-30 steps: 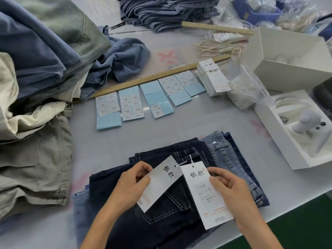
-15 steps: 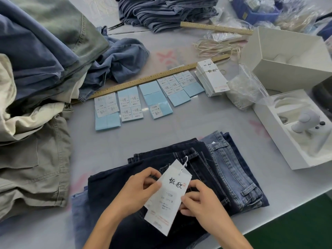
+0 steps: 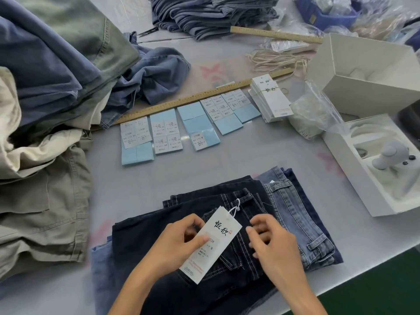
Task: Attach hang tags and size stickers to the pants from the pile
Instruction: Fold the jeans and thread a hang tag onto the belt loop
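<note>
Hang tag (image 3: 210, 244) lies strung on dark jeans (image 3: 181, 223) at the table's (image 3: 227, 160) near edge. Your left hand (image 3: 179, 244) pinches its left edge; your right hand (image 3: 272, 244) hovers beside, fingers loosely curled, empty. Sticker sheets (image 3: 191, 123) lie beyond.

We can read two large brush-written Chinese characters, 恒欣, on the white hang tag (image 3: 210, 244) lying on the dark jeans (image 3: 177, 223), with a small red seal beside them. Lower on it we make out "03#" (a thumb covers the start) and a letter M; the finer lines blur. The same two characters head the stack of hang tags (image 3: 271, 98). On the size stickers (image 3: 164, 137) we read "1103#"; their smaller print is illegible to us.
</note>
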A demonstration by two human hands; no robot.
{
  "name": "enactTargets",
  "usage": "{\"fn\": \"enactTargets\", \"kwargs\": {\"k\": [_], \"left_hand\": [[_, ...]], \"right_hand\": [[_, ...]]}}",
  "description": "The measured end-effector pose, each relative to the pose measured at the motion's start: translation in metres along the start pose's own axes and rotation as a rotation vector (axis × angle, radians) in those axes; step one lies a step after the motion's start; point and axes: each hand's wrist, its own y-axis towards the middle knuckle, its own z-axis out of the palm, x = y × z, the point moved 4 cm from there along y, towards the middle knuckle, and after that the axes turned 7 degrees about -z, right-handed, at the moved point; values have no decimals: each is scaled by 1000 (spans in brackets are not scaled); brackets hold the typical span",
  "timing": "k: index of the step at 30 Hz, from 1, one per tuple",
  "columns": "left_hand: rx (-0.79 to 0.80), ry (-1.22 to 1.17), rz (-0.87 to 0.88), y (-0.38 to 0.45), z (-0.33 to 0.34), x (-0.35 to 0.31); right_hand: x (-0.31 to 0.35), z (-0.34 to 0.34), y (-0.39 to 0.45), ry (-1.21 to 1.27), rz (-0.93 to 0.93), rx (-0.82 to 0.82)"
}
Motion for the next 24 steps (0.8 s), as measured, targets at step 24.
{"fn": "enactTargets", "kwargs": {"k": [24], "left_hand": [[-982, 323, -244, -83, -61, 107]], "right_hand": [[-19, 3, 37, -471, -17, 18]]}}
